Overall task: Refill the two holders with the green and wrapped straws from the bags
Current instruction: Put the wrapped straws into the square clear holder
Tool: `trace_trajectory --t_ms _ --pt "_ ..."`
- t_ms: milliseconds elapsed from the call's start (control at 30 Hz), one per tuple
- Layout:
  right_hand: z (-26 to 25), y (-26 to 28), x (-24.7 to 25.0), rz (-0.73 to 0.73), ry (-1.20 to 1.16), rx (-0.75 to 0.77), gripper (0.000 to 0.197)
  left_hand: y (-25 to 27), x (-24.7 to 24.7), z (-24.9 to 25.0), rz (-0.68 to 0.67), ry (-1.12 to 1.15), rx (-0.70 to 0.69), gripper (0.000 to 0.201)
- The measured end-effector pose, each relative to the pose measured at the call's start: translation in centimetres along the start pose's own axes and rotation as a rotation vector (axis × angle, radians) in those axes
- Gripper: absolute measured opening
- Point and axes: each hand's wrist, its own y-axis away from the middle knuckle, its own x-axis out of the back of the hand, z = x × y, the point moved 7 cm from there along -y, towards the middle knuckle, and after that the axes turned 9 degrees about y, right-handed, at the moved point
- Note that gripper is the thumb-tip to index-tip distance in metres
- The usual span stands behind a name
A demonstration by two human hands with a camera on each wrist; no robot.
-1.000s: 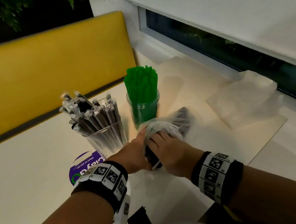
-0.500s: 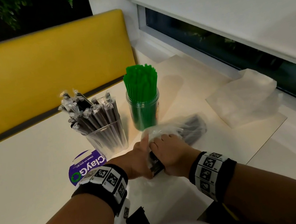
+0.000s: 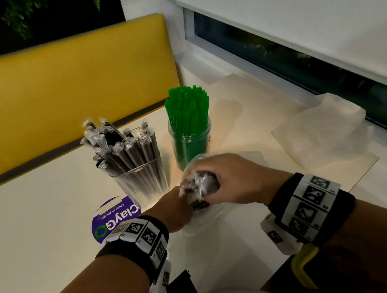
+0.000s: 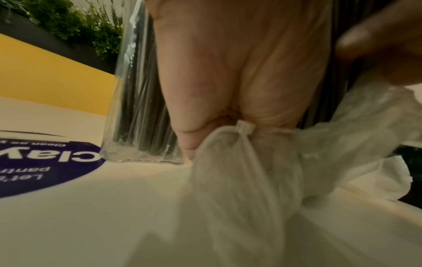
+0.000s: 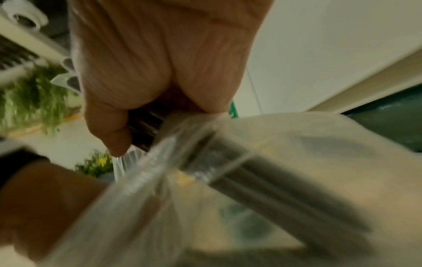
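Wrapped straws (image 3: 200, 190) lifted upright, right fingers (image 3: 212, 170) encircling

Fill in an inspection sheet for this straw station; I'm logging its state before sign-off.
Surface: pale table with a purple sticker.
Job's things: clear holder packed with wrapped straws; green holder full of green straws; bag of wrapped straws.
Clutter: empty bag by the window.
Grips: left hand holds the bag; right hand grips the straw bundle.
Cables: nothing seen.
Surroundings: yellow bench, plants, blind.
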Motion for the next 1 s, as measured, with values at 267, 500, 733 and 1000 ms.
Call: trace_trajectory --t_ms 267,500,733,1000 --pt "-0.8 -0.8 7.2 0.302 -0.608 -0.209 0.016 -0.7 -0.7 -0.3 -0.011 -0.079 -0.041 0.089" --pt "-5.7 -3.1 19.5 0.734 -0.902 0.227 0.009 1.0 -0.1 -0.5 -0.035 -0.068 -0.048 0.109" --pt "-8.3 -9.6 17.4 0.876 -0.511 0.090 0.022 1.5 0.5 -1.1 0.010 -0.043 -0.039 0.108" --pt "-8.3 -12.9 11.8 0.616 -0.559 0.031 0.018 1.0 1.2 -1.5 0.061 -0.044 -0.049 0.086"
